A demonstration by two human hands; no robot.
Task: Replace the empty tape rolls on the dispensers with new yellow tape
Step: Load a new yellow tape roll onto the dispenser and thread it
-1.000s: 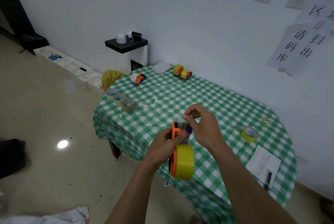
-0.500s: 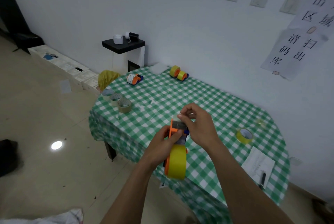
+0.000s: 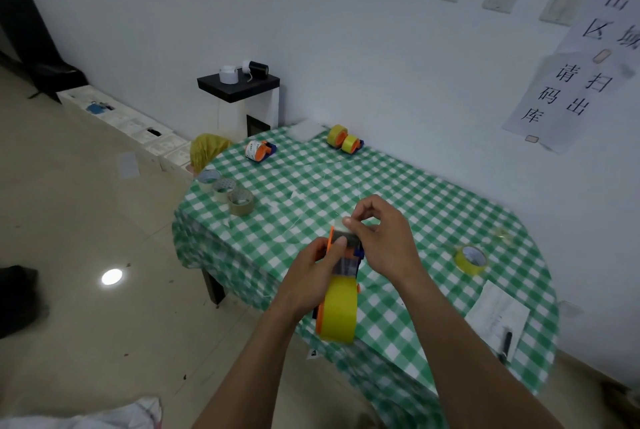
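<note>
Empty rolls: three used tape rolls (image 3: pixel 225 186) in a touching row at the surface's (image 3: pixel 398 186) 9 o'clock edge, two pale, one brown.
Far dispenser: orange-and-blue tape dispenser (image 3: pixel 260 150) at 11 o'clock, carrying a white roll.
Loaded pair: two yellow rolls on a blue dispenser (image 3: pixel 344 140) at 12 o'clock, near the wall.
Left hand (image 3: pixel 313 272): closed around the orange tape dispenser (image 3: pixel 341 284), thumb pressed on its upper end, held above the surface's near edge at 6 o'clock.
New roll: yellow tape (image 3: pixel 338 312) mounted on the held dispenser's lower end.
Right hand (image 3: pixel 384 241): fingertips pinched narrowly on the tape end at the dispenser's top.
Spare roll: loose yellow roll (image 3: pixel 471 259) flat at 3 o'clock.
Paper: white sheet (image 3: pixel 497 312) with a dark pen (image 3: pixel 505 345) at 4 o'clock.
</note>
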